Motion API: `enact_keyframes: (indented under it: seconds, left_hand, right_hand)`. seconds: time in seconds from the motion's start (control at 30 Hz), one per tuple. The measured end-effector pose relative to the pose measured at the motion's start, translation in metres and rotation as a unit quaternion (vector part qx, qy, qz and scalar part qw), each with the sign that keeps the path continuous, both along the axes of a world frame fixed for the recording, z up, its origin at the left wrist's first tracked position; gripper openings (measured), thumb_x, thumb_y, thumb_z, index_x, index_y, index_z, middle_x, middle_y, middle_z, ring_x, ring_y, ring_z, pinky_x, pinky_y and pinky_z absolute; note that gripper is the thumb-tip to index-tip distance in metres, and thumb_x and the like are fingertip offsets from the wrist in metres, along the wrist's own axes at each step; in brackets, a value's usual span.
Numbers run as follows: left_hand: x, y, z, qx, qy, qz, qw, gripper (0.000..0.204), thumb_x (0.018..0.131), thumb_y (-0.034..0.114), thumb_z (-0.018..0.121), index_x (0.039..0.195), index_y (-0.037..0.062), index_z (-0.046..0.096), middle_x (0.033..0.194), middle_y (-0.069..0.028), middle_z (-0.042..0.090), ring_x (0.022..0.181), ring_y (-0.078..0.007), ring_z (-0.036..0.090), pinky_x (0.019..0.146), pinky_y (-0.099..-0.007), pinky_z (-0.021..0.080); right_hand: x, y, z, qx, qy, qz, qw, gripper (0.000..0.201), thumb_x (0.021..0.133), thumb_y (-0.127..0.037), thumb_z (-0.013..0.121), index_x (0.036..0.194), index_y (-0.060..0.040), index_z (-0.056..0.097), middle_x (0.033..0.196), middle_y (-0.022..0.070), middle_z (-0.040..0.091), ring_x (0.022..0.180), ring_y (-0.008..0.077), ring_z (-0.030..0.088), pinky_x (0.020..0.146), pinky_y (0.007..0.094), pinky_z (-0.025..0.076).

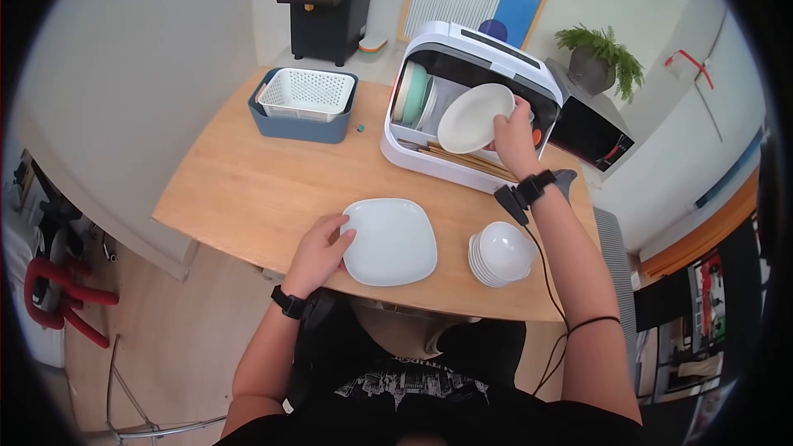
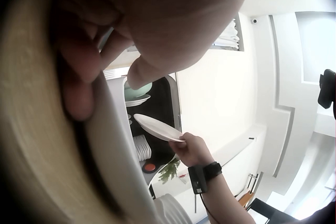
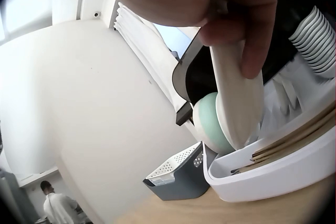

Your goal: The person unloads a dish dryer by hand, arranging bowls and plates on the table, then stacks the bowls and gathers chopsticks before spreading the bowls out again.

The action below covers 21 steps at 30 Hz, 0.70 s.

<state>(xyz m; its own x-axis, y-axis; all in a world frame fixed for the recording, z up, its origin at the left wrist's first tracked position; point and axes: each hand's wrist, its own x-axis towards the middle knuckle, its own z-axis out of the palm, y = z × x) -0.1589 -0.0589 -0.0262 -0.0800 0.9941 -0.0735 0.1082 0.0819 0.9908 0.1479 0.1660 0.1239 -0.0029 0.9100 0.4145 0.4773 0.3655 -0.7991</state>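
Note:
My right hand pinches a white oval plate by its right rim, tilted up in front of the open white dish cabinet. Thumb and fingers lie on opposite faces of that plate in the right wrist view. Down at the table's front, my left hand grips the left edge of a white square plate, thumb over the rim and other fingers low at its side. Inside the cabinet, a mint-green dish and other plates stand on edge at the left. Chopsticks lie along its front tray.
A stack of white bowls stands right of the square plate. At the back left, a white perforated basket sits in a blue-grey bin. A black microwave with a potted fern is behind the cabinet's right end.

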Motion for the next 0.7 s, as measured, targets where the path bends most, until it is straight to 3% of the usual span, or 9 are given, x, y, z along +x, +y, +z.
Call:
enact_keyframes:
  seconds: [0.13,0.17,0.2,0.27,0.3,0.37,0.47,0.7]
  left_hand:
    - [-0.002,0.0,-0.012,0.025,-0.025,0.009,0.999,0.046,0.108,0.016,0.066,0.145,-0.0094,0.059,0.135,-0.0134,0.062,0.091,-0.0183,0.073,0.067,-0.0313,0.067]
    - [-0.002,0.0,-0.012,0.027,-0.029,0.005,0.999,0.045,0.107,0.012,0.064,0.146,-0.0093,0.059,0.14,-0.0144,0.06,0.095,-0.0195,0.073,0.068,-0.0315,0.067]
    - [-0.002,0.0,-0.012,0.029,-0.033,0.001,0.999,0.044,0.106,0.008,0.062,0.146,-0.0091,0.059,0.145,-0.0154,0.058,0.1,-0.0207,0.073,0.069,-0.0317,0.068]
    - [-0.003,0.0,-0.01,0.029,-0.041,0.001,0.999,0.045,0.104,0.006,0.061,0.146,-0.0092,0.059,0.148,-0.0159,0.057,0.104,-0.022,0.073,0.071,-0.0319,0.068]
    - [-0.004,0.0,-0.01,0.027,-0.05,-0.005,0.998,0.045,0.103,0.005,0.06,0.146,-0.0092,0.059,0.151,-0.0163,0.055,0.109,-0.0232,0.072,0.072,-0.0321,0.069]
    - [-0.005,0.0,-0.012,0.033,-0.041,-0.002,0.999,0.046,0.102,0.004,0.06,0.146,-0.0091,0.059,0.151,-0.0162,0.056,0.11,-0.0241,0.072,0.073,-0.0325,0.069]
    - [-0.005,0.001,-0.013,0.045,-0.025,-0.002,0.999,0.046,0.101,0.004,0.06,0.145,-0.0088,0.059,0.15,-0.0164,0.056,0.112,-0.0257,0.071,0.074,-0.0333,0.07]
    - [-0.003,0.0,-0.011,0.057,0.029,0.0,0.998,0.047,0.101,0.004,0.061,0.146,-0.0056,0.06,0.15,-0.014,0.057,0.113,-0.0236,0.072,0.077,-0.0329,0.07]
  right_hand:
    - [-0.025,0.047,-0.01,-0.017,-0.031,0.005,0.999,0.051,0.1,0.0,0.053,0.145,0.0134,0.032,0.112,0.0326,0.07,0.083,0.0397,0.079,0.05,0.0418,0.063]
    - [-0.032,0.053,-0.011,-0.012,-0.053,-0.016,0.998,0.053,0.1,-0.002,0.055,0.144,0.0163,0.032,0.109,0.0362,0.071,0.09,0.0482,0.078,0.064,0.0505,0.066]
    - [-0.035,0.066,-0.017,-0.012,-0.053,-0.01,0.998,0.053,0.1,-0.002,0.055,0.144,0.0163,0.032,0.109,0.0362,0.071,0.09,0.0482,0.078,0.064,0.0505,0.066]
    - [-0.038,0.096,-0.033,0.062,-0.159,-0.043,0.984,0.054,0.098,-0.004,0.058,0.142,0.016,0.034,0.115,0.0411,0.07,0.102,0.0555,0.074,0.086,0.0582,0.063]
    - [-0.045,0.096,-0.03,0.061,-0.16,-0.039,0.985,0.054,0.098,-0.004,0.058,0.142,0.016,0.034,0.115,0.0411,0.07,0.102,0.0555,0.074,0.086,0.0582,0.063]
    - [-0.055,0.094,-0.024,0.056,-0.211,-0.06,0.974,0.053,0.097,-0.006,0.06,0.14,0.015,0.036,0.121,0.0446,0.066,0.112,0.0585,0.069,0.101,0.061,0.055]
    - [-0.064,0.1,-0.027,0.074,-0.252,-0.072,0.962,0.051,0.098,-0.006,0.061,0.138,0.0139,0.038,0.124,0.0443,0.066,0.114,0.0577,0.069,0.101,0.0605,0.056]
    - [-0.077,0.105,-0.039,0.086,-0.238,-0.07,0.965,0.052,0.098,-0.007,0.062,0.141,0.0124,0.039,0.13,0.0428,0.064,0.115,0.0576,0.069,0.1,0.0592,0.057]
